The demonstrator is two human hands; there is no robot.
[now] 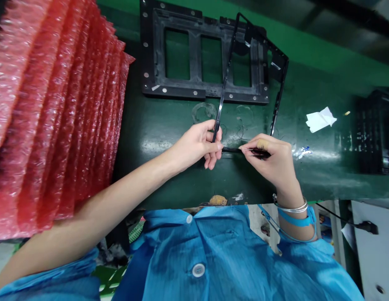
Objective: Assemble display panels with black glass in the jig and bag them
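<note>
A thin black rectangular frame (225, 79) is held up at a tilt, its far end over a black fixture (194, 54) with three openings and round metal studs. My left hand (202, 144) pinches the frame's near left corner between thumb and fingers. My right hand (271, 156) is closed around the near side towards the right corner, fingertips on the thin edge. Dark bristle-like strands show within the right hand; what they belong to is hidden.
Red bubble-wrap sheets (65, 104) stand upright at the left, beside my left forearm. White paper (320, 120) and a crumpled clear scrap (303, 152) lie on the green table (169, 175). Dark stacked parts (374, 129) are at the far right.
</note>
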